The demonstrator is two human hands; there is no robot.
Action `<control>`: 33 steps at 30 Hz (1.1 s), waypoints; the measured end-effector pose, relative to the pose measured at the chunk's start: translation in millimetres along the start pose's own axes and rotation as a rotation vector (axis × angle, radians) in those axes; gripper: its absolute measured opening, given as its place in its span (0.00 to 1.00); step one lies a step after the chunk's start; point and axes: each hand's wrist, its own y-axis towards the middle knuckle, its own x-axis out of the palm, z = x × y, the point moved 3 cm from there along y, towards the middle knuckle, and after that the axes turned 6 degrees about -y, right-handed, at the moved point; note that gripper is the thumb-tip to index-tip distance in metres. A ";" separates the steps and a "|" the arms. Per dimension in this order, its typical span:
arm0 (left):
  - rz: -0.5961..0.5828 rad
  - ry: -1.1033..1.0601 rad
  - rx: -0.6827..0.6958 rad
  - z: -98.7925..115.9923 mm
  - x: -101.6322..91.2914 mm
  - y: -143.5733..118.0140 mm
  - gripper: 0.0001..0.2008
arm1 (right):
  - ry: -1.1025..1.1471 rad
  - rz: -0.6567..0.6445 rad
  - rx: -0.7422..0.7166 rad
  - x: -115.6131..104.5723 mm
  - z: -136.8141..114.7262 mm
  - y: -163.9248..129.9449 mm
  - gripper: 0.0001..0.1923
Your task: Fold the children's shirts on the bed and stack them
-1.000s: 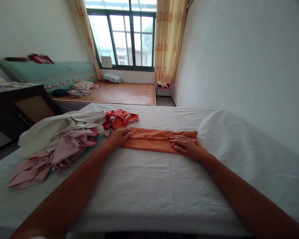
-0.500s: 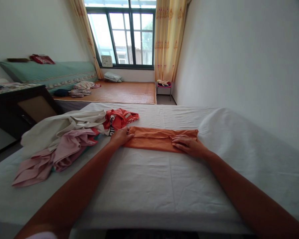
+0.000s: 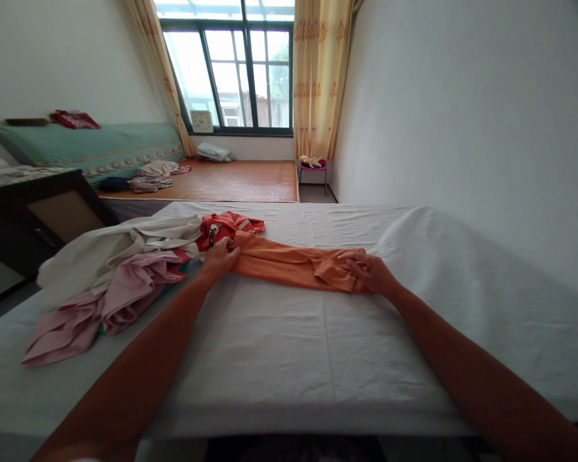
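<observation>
An orange garment [image 3: 289, 262], folded into a long strip, lies across the white sheet [image 3: 270, 346] in front of me. My left hand [image 3: 221, 256] is closed on its left end, which is lifted a little. At the other end, my right hand [image 3: 368, 269] pinches the cloth between thumb and fingers, and the fabric there is bunched. Just beyond my left hand lies a crumpled red garment [image 3: 228, 226] with black-and-white print. To its left are a cream garment [image 3: 120, 244] and a pink garment [image 3: 130, 289] in a loose heap.
A dark cabinet [image 3: 43, 218] stands at the left. Behind the sheet is a low bed with a brown mat [image 3: 241, 179], folded clothes [image 3: 149, 185] and a green-covered bolster shape [image 3: 125, 141]. A pink stool [image 3: 313, 168] holds a doll. A white wall rises on the right.
Both hands have gone from lying on the orange garment to gripping its ends. Its left end has risen, and its right end is now bunched under my right hand.
</observation>
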 end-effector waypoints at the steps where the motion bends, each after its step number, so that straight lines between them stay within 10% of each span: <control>1: 0.002 -0.022 -0.033 -3.8 -4.6 0.4 0.10 | 0.015 0.025 0.006 -1.8 1.0 0.5 0.15; 6: -0.072 -0.329 -0.123 2.6 -12.7 -3.4 0.16 | 0.048 0.116 0.020 -11.4 0.8 3.3 0.13; 12: -0.251 -0.595 0.022 86.0 8.5 4.0 0.18 | 0.215 0.144 0.078 -18.8 0.4 5.1 0.15; 22: -0.438 -0.523 0.347 207.3 130.2 -29.2 0.06 | 0.794 -0.084 0.416 -8.2 2.6 -0.9 0.27; 27: -0.550 -0.498 0.518 213.2 141.7 -52.3 0.12 | 0.634 -0.092 0.388 -4.6 17.8 -0.6 0.30; 33: -0.411 -0.153 0.705 159.6 110.8 -42.4 0.17 | 0.164 0.046 0.290 -5.5 49.7 4.3 0.32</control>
